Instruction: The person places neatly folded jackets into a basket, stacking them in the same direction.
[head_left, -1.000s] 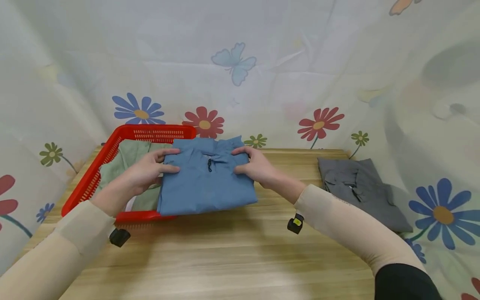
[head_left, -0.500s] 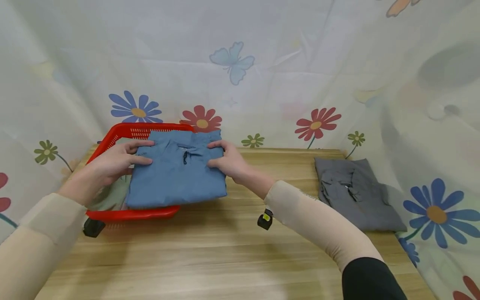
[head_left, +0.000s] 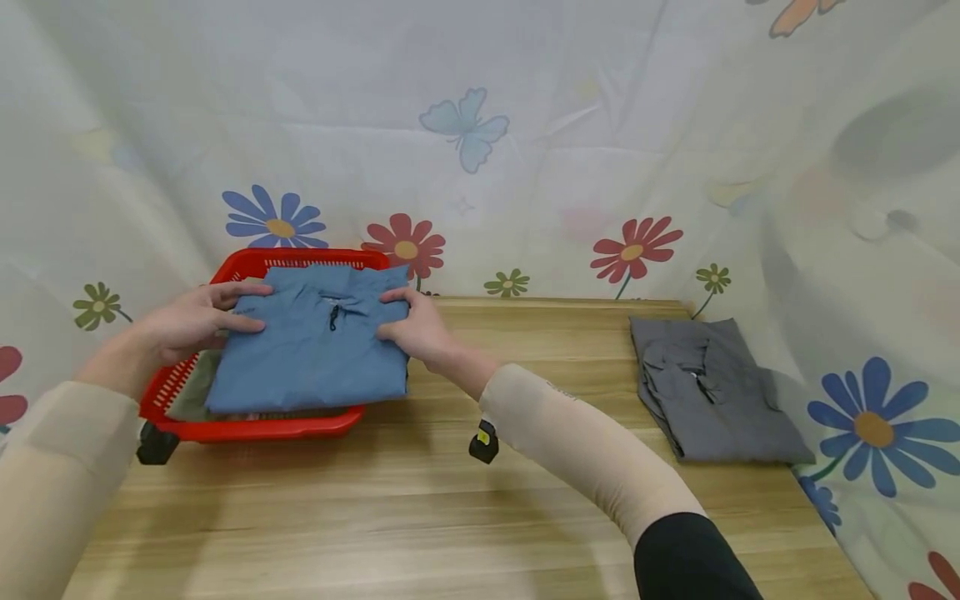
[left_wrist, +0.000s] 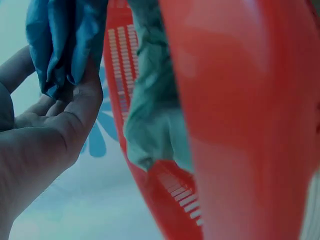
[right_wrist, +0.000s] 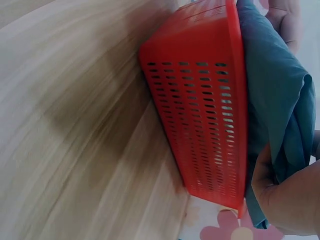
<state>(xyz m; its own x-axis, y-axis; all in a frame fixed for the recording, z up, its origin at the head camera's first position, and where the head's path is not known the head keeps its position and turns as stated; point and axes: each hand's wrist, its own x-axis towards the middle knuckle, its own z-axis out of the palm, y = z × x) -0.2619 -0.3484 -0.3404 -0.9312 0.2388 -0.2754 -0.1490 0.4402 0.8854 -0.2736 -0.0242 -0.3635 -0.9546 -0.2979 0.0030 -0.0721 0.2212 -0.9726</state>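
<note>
A folded blue jacket [head_left: 315, 358] with a black zip pull is held flat over the red plastic basket [head_left: 270, 431]. My left hand [head_left: 187, 321] grips its left edge, thumb on top and fingers curled beneath, as the left wrist view shows with the bunched blue cloth [left_wrist: 67, 40]. On the opposite edge my right hand [head_left: 420, 333] pinches the folded layers. In the right wrist view the jacket [right_wrist: 275, 85] lies right along the basket's rim. Under it a light green garment [left_wrist: 155, 115] sits in the basket, mostly hidden.
A folded grey jacket [head_left: 712, 392] lies at the right end of the wooden table [head_left: 420, 508]. Behind the table hangs a white curtain [head_left: 555, 183] printed with flowers and a butterfly. The basket stands at the table's back left.
Both hands have carried the blue jacket leftward, from beside and partly over the basket to above it. It now covers most of the green garment. The grey jacket has stayed put.
</note>
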